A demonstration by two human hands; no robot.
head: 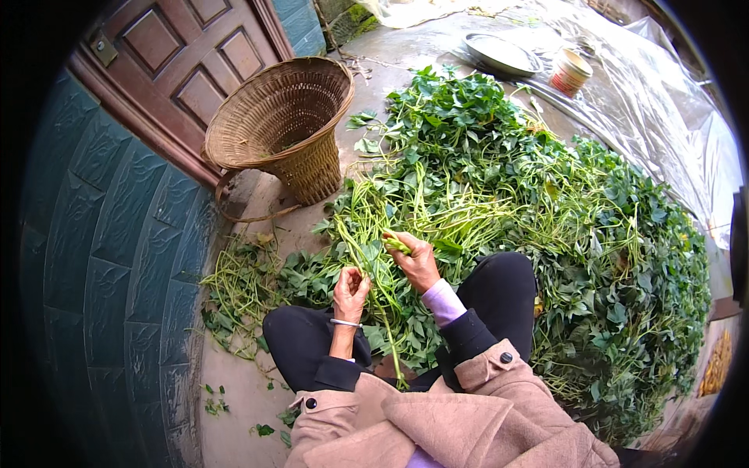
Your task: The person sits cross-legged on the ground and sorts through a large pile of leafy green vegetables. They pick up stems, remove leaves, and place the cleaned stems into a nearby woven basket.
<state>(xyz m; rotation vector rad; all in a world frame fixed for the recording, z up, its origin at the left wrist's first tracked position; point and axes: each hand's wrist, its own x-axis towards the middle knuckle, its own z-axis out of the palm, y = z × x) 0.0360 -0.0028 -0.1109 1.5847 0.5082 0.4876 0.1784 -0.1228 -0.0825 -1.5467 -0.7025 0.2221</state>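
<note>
My left hand (350, 294), with a pale bangle at the wrist, pinches a long green vine stem (386, 330). This stem runs from the pile down towards my lap. Slightly higher and to the right, my right hand (416, 260) is closed around a small bunch of cut-looking green stalks (398, 243). Both hands are above my spread knees. Before me spreads a large heap of leafy vines (468, 123), apparently sweet potato vines, with pale stems bared in its middle. The fingertips of my left hand partly cover the stem.
A flared wicker basket (316, 167) with a strap stands at the upper left, beside a brown panelled door (193, 64). Blue-green wall tiles (111, 257) line the left. A round metal basin (503, 54), a tub (570, 71) and clear plastic sheeting (649, 111) are beyond the heap.
</note>
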